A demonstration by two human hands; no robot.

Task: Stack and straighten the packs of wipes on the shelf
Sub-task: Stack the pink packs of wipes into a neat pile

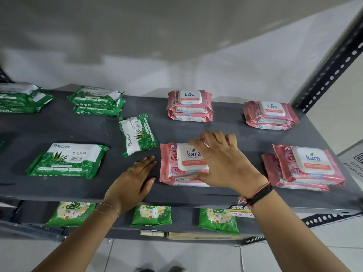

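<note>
- Overall, a dark grey shelf (59, 126) carries green Origami packs on its left half and pink Kara packs on its right half.
- Far left, at the back: a green stack (21, 99), partly cut off by the edge of view.
- Beside it, at the back: a second green stack (97, 102), its layers slightly skewed.
- Front left: a single green pack (67, 160) lying flat, square to the shelf edge.
- Centre: a lone green pack (138, 134) turned crosswise to the others and tilted off line.
- The left hand (133, 182) lies open, palm down, flat on the bare shelf, just left of the front pink stack; it grips nothing.
- Front centre: a pink stack (176, 167) of at least two packs; the right hand (224, 163) is spread over the top pack, fingers at its far edge and thumb at its near edge, clasping it.
- Back centre: a pink stack (189, 106), neatly squared.
- Back right: a pink stack (270, 114), layers a little offset.
- Front right: a pink stack (306, 167), the upper pack shifted right of the lower.
- Below: a lower shelf (188, 218) holds three green floral packs (151, 214) side by side.
</note>
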